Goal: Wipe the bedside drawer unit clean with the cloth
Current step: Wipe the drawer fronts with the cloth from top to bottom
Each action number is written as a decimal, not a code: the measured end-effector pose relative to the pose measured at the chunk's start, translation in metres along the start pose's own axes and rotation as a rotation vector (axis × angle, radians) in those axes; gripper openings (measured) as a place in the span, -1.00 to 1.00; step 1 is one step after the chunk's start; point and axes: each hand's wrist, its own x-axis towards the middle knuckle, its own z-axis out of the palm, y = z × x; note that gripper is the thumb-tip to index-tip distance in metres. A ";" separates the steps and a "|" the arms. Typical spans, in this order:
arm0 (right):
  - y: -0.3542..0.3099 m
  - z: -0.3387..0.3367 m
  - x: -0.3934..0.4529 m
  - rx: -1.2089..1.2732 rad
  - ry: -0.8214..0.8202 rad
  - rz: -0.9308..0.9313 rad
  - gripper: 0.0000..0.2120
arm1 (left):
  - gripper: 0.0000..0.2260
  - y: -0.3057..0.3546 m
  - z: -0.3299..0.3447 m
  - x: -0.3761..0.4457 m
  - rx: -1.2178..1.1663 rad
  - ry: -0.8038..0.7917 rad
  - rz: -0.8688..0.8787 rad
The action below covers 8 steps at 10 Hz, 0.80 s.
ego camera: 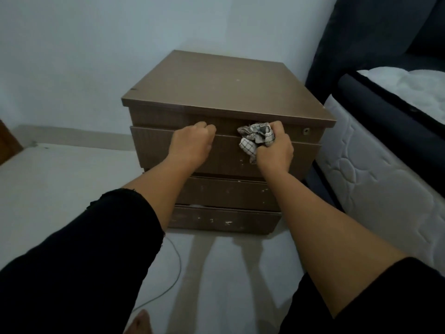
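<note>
A brown wooden bedside drawer unit (216,88) with three drawer fronts stands on the floor against the wall. My left hand (192,143) has its fingers curled over the top edge of the upper drawer front (154,145). My right hand (274,150) grips a crumpled checked cloth (255,138) and holds it against the same drawer's top edge, just under the overhanging top. White specks mark the lower drawer fronts (224,194).
A bed with a white quilted mattress (375,169) and dark frame stands close on the right of the unit. A thin cable (175,266) lies on the pale floor at the front left. My foot (139,321) shows at the bottom edge.
</note>
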 end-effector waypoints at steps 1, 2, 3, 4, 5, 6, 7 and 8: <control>-0.014 0.020 -0.014 -0.072 0.012 -0.188 -0.72 | -0.90 -0.041 -0.001 -0.022 -0.051 0.073 -0.106; -0.031 0.049 -0.028 -0.169 -0.028 -0.452 -0.78 | -0.85 -0.088 0.005 -0.044 -0.135 0.240 -0.354; -0.049 0.074 -0.030 -0.189 -0.101 -0.584 -0.74 | -0.82 -0.114 0.010 -0.055 -0.294 0.327 -0.584; -0.068 0.112 -0.025 -0.200 -0.141 -0.719 -0.91 | -0.66 -0.137 0.018 -0.063 -0.548 0.208 -0.786; -0.079 0.125 -0.027 -0.253 -0.111 -0.786 -0.92 | -0.56 -0.145 0.028 -0.066 -0.844 0.099 -0.837; -0.075 0.146 -0.026 -0.340 -0.045 -0.962 -0.77 | -0.50 -0.143 0.044 -0.075 -1.096 0.061 -0.866; -0.075 0.154 -0.023 -0.360 0.017 -1.120 -0.91 | -0.46 -0.141 0.058 -0.077 -1.127 0.083 -0.953; -0.069 0.158 -0.023 -0.355 0.012 -1.220 -0.84 | -0.46 -0.143 0.064 -0.072 -1.194 0.143 -1.032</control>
